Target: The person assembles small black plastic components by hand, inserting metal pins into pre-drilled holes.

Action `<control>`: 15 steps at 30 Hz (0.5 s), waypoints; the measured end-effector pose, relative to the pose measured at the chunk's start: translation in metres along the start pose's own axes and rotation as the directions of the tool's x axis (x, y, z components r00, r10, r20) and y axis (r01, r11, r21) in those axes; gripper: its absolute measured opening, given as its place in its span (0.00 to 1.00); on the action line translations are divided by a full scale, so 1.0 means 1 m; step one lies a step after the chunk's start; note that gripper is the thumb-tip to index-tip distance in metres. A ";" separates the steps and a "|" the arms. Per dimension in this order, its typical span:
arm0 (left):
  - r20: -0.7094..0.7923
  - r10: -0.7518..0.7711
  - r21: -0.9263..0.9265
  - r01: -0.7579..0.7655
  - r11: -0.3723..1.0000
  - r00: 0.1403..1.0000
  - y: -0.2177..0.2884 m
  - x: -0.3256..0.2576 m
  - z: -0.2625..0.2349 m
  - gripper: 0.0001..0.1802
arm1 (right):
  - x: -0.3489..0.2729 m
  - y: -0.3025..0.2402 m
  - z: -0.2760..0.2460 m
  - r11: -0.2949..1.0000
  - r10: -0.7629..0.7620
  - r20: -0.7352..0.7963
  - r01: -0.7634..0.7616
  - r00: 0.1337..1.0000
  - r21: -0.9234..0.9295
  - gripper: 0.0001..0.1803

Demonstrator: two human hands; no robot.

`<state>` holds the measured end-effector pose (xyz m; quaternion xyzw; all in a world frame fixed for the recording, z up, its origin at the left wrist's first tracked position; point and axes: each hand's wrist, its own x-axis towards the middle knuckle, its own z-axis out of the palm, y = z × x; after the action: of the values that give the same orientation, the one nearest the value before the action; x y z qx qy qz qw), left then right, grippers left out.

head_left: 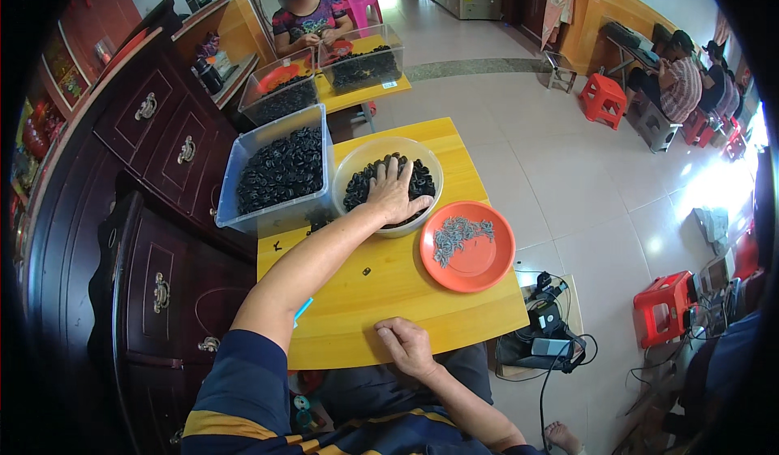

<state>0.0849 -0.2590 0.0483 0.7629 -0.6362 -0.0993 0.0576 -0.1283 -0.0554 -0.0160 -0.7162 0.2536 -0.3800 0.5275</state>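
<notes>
My left hand (pixel 393 193) reaches into a round, clear plastic tub (pixel 436 156) of small black parts (pixel 355 189). Its fingers are spread and lie palm down on the parts. At the near edge of the yellow table (pixel 341 333) my right hand (pixel 406 345) rests with curled fingers, and nothing shows in it. An orange-red plate (pixel 466 275) stands right of the tub, bearing a heap of small grey metal-looking pieces (pixel 458 236). One loose black part (pixel 367 272) lies on the table between my hands.
A large clear bin (pixel 324 151) of black parts stands left of the tub. A dark wooden cabinet (pixel 162 236) borders the table's left side. Beyond, a person (pixel 312 25) works behind two more bins. On the floor at right are cables with a bag (pixel 548 345) and red stools (pixel 665 305).
</notes>
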 end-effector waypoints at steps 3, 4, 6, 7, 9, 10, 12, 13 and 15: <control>-0.047 -0.004 0.098 0.009 0.995 0.999 0.011 0.004 -0.003 0.57 | 0.000 0.002 -0.002 1.000 -0.004 0.016 0.004 1.000 -0.023 0.06; -0.068 0.001 0.091 0.006 0.996 0.998 0.010 0.006 -0.001 0.56 | 0.000 0.001 -0.002 1.000 -0.003 0.014 0.003 1.000 -0.018 0.06; -0.089 0.004 0.084 0.004 0.996 0.996 0.006 0.012 0.003 0.55 | 0.001 -0.001 -0.001 1.000 -0.001 0.013 0.001 1.000 -0.014 0.06; -0.109 0.034 0.054 -0.028 0.998 0.994 0.003 0.016 0.006 0.54 | 0.001 -0.001 -0.001 1.000 -0.006 0.014 0.006 1.000 -0.016 0.06; -0.130 0.060 0.025 -0.057 0.998 0.990 -0.004 0.022 0.011 0.52 | 0.001 -0.002 0.000 1.000 -0.011 0.018 0.011 1.000 -0.017 0.06; -0.126 0.097 -0.001 -0.098 0.995 0.987 -0.005 0.026 0.012 0.51 | 0.001 -0.002 -0.001 1.000 -0.003 0.015 0.003 1.000 -0.012 0.06; -0.124 0.132 -0.029 -0.137 0.990 0.983 -0.008 0.028 0.015 0.50 | 0.001 -0.002 -0.001 1.000 0.005 0.014 -0.005 1.000 -0.008 0.06; -0.120 0.165 -0.066 -0.173 0.983 0.979 -0.009 0.026 0.014 0.49 | 0.001 0.000 0.000 1.000 -0.004 0.012 0.004 1.000 -0.009 0.06; -0.116 0.197 -0.105 -0.209 0.972 0.974 -0.008 0.024 0.014 0.48 | 0.001 0.000 0.000 1.000 -0.010 0.010 0.011 1.000 -0.011 0.06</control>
<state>0.0936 -0.2802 0.0310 0.6934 -0.7001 -0.0895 0.1453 -0.1282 -0.0559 -0.0156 -0.7225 0.2493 -0.3776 0.5228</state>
